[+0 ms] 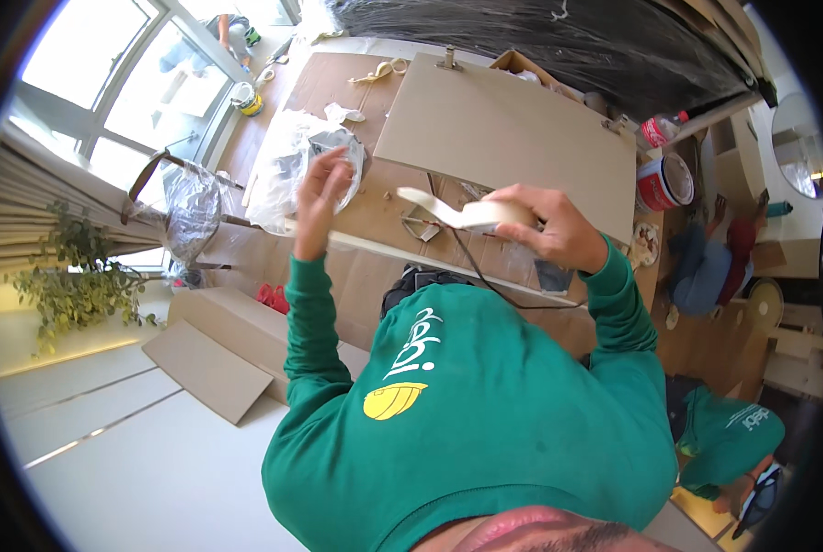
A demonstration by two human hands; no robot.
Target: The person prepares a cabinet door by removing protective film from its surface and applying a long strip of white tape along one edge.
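Head view: my right hand (557,225) has thumb and fingers pinching the cream tape roll (511,215) by the beige panel (513,138), loose strip (430,204) pointing toward my left hand (318,198), its blurred fingers half-curled, apart from the strip.

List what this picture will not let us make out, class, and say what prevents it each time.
All in the head view:
Left hand: blurred; whether it pinches anything is unclear.
Tape roll: partly covered by the right hand and its grip.
Cardboard box: lower part hidden behind the beige panel.
Curtain: left end cut off by the dark fisheye rim.
Person at upper left: too small to tell their actions.
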